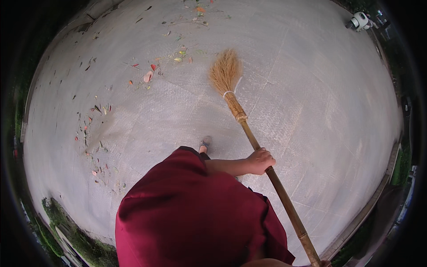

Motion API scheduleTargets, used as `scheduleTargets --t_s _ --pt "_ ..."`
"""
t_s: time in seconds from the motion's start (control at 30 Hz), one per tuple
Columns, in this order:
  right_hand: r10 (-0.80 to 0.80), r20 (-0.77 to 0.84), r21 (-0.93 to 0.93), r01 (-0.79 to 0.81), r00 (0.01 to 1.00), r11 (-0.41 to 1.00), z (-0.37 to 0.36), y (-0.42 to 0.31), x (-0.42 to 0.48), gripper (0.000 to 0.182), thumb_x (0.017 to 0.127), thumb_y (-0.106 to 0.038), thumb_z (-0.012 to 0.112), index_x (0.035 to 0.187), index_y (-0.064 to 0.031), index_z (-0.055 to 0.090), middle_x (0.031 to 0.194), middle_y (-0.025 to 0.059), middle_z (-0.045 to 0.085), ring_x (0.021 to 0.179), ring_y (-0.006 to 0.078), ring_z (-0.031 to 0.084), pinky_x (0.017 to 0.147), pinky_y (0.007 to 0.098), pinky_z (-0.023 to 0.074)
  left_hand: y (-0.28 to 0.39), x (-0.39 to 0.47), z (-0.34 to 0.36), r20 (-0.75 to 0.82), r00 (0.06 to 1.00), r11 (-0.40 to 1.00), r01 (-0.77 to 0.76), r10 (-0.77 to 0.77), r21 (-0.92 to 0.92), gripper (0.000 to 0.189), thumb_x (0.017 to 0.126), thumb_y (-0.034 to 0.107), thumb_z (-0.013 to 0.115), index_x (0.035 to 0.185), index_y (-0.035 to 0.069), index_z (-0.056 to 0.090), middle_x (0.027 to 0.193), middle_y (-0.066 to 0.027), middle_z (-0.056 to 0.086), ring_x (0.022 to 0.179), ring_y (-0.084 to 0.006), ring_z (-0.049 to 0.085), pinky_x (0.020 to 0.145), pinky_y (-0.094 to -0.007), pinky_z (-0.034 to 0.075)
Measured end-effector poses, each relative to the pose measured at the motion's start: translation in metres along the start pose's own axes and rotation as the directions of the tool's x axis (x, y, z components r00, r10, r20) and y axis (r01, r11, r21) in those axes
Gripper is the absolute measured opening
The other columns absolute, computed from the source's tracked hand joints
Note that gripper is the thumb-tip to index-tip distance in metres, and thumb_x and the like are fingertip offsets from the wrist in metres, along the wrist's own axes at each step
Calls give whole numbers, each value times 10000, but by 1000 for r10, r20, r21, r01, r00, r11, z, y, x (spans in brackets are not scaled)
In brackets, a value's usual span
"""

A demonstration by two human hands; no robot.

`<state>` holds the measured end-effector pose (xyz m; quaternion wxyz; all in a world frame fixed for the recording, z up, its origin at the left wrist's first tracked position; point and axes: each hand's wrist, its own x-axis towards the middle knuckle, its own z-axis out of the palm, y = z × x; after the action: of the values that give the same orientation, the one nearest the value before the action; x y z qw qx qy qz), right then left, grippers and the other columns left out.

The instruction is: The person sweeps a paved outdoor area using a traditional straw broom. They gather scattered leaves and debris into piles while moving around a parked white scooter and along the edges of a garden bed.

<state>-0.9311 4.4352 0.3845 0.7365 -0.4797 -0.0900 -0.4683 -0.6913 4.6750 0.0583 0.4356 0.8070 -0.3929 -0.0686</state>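
Note:
A broom with a bamboo handle (285,197) slants across the view. Its straw head (227,71), bound with a white tie, points away from me over the pavement. My left hand (261,161) reaches across my body and is wrapped around the middle of the handle. At the bottom edge, my right hand (324,263) grips the upper part of the handle, mostly cut off by the frame. Scattered fallen leaves (148,76), red, yellow and green, lie in a curved band to the left of the broom head.
Grey paved ground (333,133) spreads all around, bordered by a kerb (383,187). A shrub (80,237) grows at the lower left. At the upper right stands a white object (359,22), too small to identify. My shoe (206,141) shows below the dark red garment (200,213).

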Motion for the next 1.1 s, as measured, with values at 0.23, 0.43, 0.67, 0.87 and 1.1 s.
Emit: scheduleTargets --t_s 0.23,0.43,0.67,0.87,1.1 --pt "695 -77 -26 -698 715 715 120 260 -77 173 850 -86 538 776 -131 388 624 -20 413 520 102 425 617 262 416 -145 -228 -193 62 718 679 623 -694 389 101 632 144 620 716 127 566 733 -70 582 800 -272 562 761 -409 407" --pt "848 -167 -613 -727 503 310 120 349 -74 181 756 -12 656 837 -55 499 823 63 600 793 236 606 677 370 484 -159 -263 -287 389 358 527 628 -849 572 206 671 169 606 875 179 630 865 -45 633 878 -231 602 737 -384 459" --pt "822 507 -666 722 258 184 56 334 -14 790 595 -662 604 1071 -44 480 856 126 537 835 325 512 797 461 362 -169 -95 -303 503 642 815 427 -579 392 197 609 147 603 802 129 636 770 -94 628 759 -290 605 632 -411 467" --pt "949 -294 -853 416 118 -316 36 291 -41 301 838 -330 476 1024 -95 503 865 176 626 720 346 614 604 428 488 -167 45 -268 612 706 890 56 -356 453 166 592 160 645 751 113 644 750 -78 636 754 -283 617 625 -413 476" --pt "848 -528 -845 129 -46 -520 76 288 -67 330 814 -323 511 1048 -90 496 841 170 623 689 324 612 567 410 477 -181 166 -218 706 706 742 -498 47 449 90 532 162 647 612 127 627 656 -57 627 671 -226 624 628 -359 449"
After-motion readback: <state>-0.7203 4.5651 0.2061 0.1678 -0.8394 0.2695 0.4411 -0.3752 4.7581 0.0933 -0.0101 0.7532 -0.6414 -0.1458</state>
